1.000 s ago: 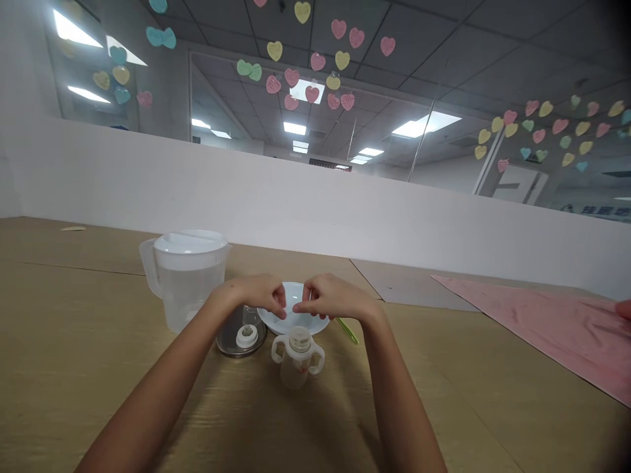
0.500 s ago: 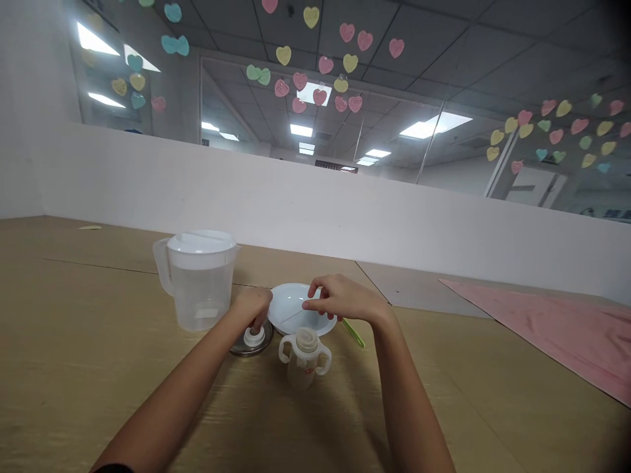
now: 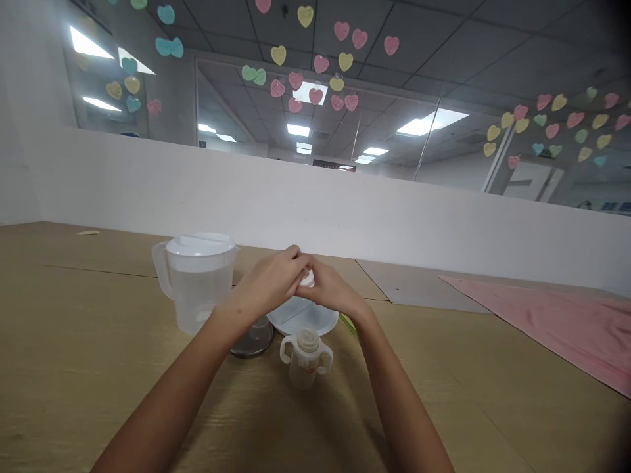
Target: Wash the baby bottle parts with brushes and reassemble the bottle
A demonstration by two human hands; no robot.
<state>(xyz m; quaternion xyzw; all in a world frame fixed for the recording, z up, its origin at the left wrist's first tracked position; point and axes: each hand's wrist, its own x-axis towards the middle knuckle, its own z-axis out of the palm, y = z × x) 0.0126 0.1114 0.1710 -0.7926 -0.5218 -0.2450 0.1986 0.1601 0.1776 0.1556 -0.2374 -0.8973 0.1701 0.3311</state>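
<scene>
Pretty office-looking place tbh: tiled ceiling (image 3: 444,46), flat panel lights (image 3: 438,121), heart-shaped sticky notes (image 3: 321,64) stuck on glass (image 3: 384,128) above a white wall (image 3: 305,203).

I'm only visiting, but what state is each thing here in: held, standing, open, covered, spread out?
Small white piece: held up, mostly hidden by fingers
Right hand: closed on the small white piece
Left hand: curled against the right hand, grip hidden
Two-handled bottle: upright, uncapped
Pitcher: upright, covered
White dish: right side up, partly hidden
Metal dish: lying flat, partly hidden
Pink cloth: spread out, slightly wrinkled
</scene>
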